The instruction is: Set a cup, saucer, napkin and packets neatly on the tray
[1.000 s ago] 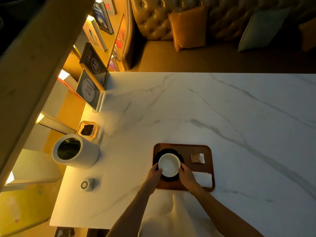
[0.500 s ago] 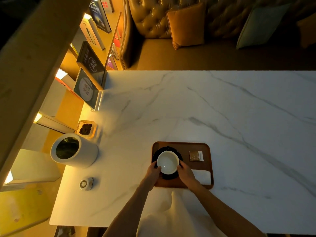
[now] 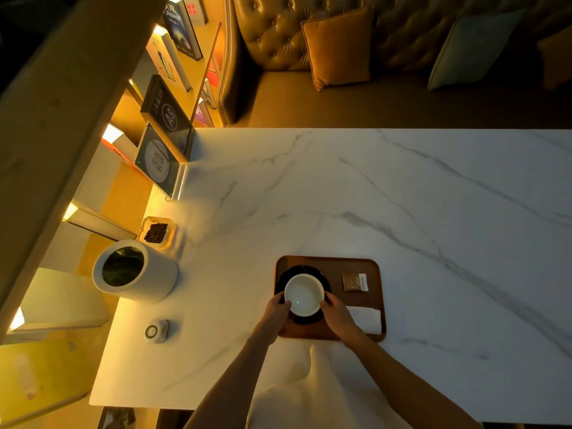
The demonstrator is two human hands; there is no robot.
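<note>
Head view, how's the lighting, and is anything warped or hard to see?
Head view: dim; warm glow from the left, so the table fades to grey rightward; wide-angle bending at the edges; the packets too dark to read; the cup clear.

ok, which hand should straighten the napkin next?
Right. The right hand sits at the cup's right side, next to the napkin; the left hand is across the cup.
</note>
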